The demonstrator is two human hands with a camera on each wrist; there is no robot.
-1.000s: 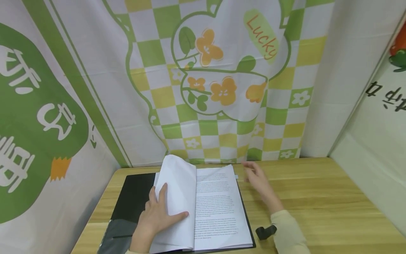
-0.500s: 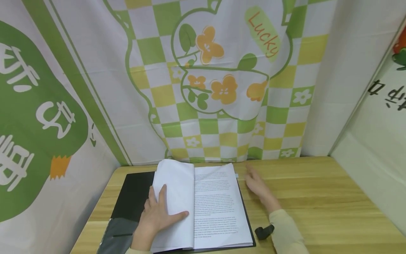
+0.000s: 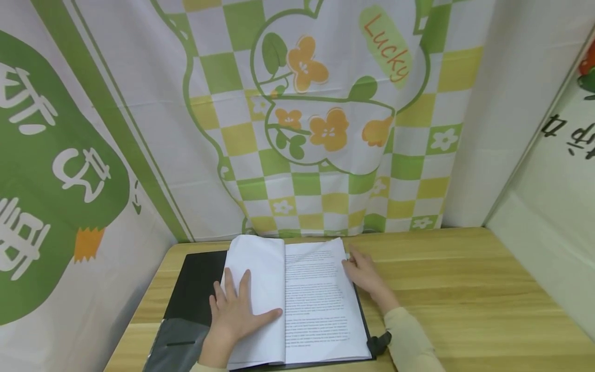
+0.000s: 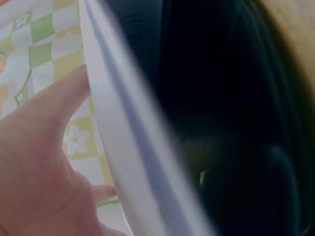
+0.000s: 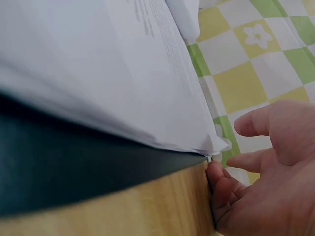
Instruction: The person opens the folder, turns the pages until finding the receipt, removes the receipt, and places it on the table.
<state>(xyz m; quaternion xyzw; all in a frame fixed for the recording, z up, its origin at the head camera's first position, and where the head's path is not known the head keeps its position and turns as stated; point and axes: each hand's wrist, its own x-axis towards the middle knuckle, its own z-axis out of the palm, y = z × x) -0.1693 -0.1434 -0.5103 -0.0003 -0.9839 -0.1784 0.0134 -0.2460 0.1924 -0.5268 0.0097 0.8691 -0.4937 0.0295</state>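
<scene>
The printed sheets (image 3: 316, 305) are lying face up in the right half of an open black folder (image 3: 200, 274), while the turned sheets (image 3: 262, 292) beside them are folding leftward, showing blank backs. The left hand (image 3: 236, 314) is resting on those backs, fingers and thumb fanning wide and gripping nothing; to my eye that broad spread is there to stop the paper springing back.

The right hand (image 3: 367, 276) is reaching to the upper right corner, presumably because the page edges are easiest to get at there. Its thumb is standing apart from the nearest finger, nothing between them, and the lower fingers are bending close to a clear tab (image 5: 224, 143); whether they're touching it, I can't quite tell.

The folder is lying on the wooden table (image 3: 465, 294), and behind it a checked cloth (image 3: 321, 206) is hanging.
</scene>
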